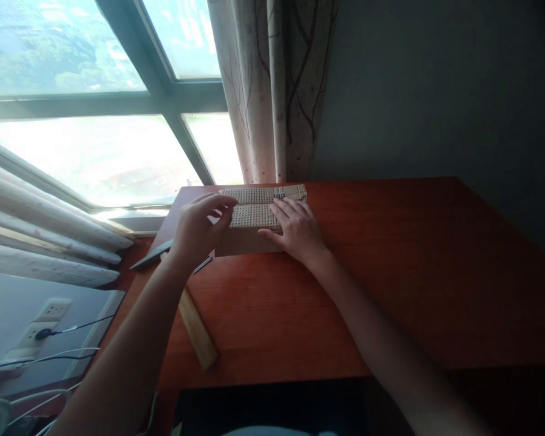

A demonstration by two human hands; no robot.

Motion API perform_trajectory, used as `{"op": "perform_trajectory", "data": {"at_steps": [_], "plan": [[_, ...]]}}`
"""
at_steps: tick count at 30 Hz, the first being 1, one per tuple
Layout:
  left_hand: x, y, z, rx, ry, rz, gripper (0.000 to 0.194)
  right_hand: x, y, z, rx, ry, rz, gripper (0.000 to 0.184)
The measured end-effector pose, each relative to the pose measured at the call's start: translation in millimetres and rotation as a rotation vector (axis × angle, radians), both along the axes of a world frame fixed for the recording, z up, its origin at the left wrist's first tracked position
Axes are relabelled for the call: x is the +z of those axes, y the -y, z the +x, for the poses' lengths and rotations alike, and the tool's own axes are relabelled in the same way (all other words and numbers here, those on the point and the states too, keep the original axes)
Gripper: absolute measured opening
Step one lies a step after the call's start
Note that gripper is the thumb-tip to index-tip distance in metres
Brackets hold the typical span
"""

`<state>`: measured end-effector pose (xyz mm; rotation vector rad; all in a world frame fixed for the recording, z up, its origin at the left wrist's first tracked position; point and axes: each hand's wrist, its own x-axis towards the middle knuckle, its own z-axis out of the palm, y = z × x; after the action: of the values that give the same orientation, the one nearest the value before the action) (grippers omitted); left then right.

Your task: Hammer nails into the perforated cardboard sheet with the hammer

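Note:
A tan cardboard piece [243, 242] lies near the back left of the table, with a panel of small holes [253, 215] in rows on top. My left hand [200, 224] is at the panel's left edge, thumb and fingertips drawn together. Whether something small is between them I cannot make out. Flat across the panel's right part rests my right hand [300, 229], its fingers stretched out and thumb apart. Just beyond its fingertips sit small dark and light pieces [279, 195], too small to name.
A hammer lies partly under my left forearm, its dark head [151, 255] at the table's left edge and its wooden handle [197, 333] toward me. Near it is a thin metal rod [202, 265]. The reddish table [413, 272] stands beside a window and curtain [272, 91].

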<state>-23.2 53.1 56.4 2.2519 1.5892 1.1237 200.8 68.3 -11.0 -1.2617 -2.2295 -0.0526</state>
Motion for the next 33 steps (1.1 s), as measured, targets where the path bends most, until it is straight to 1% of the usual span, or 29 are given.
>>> {"op": "perform_trajectory", "data": {"at_steps": [3, 5, 8, 10, 12, 15, 20, 24, 27, 30, 33], "plan": [[4.8, -19, 24, -0.136, -0.078, -0.026, 0.026, -0.7, 0, 0, -0.003, -0.004, 0.003, 0.072], [8.1, -33, 40, -0.178, -0.175, -0.061, 0.028, 0.2, 0, 0, -0.006, -0.007, 0.001, 0.07], [10.3, -53, 60, -0.144, -0.322, -0.102, 0.029, 2.1, 1, -1, -0.004, -0.009, -0.005, 0.067], [8.1, -65, 69, -0.109, -0.409, -0.118, 0.03, 2.8, 1, -1, 0.001, -0.014, -0.014, 0.066], [3.3, -75, 72, -0.099, -0.458, -0.12, 0.029, 2.8, 1, -1, 0.004, -0.024, -0.02, 0.066], [-5.2, -85, 70, -0.11, -0.461, -0.102, 0.028, 2.6, 0, 0, 0.01, -0.037, -0.02, 0.066], [-12.1, -90, 67, -0.092, -0.456, -0.104, 0.026, 4.0, 1, 0, 0.009, -0.034, -0.019, 0.065], [-12.7, -89, 70, -0.069, -0.397, -0.101, 0.024, 3.8, 1, -1, 0.006, -0.033, -0.009, 0.066], [-9.3, -87, 71, -0.065, -0.298, -0.03, 0.02, 2.9, 1, -1, 0.001, -0.02, -0.004, 0.065], [2.6, -85, 69, -0.06, -0.102, 0.098, 0.017, 2.2, 1, -1, -0.008, -0.009, -0.01, 0.068], [22.8, -78, 62, -0.044, 0.128, 0.189, 0.01, 1.9, 1, 0, -0.001, -0.008, -0.021, 0.069]]}}
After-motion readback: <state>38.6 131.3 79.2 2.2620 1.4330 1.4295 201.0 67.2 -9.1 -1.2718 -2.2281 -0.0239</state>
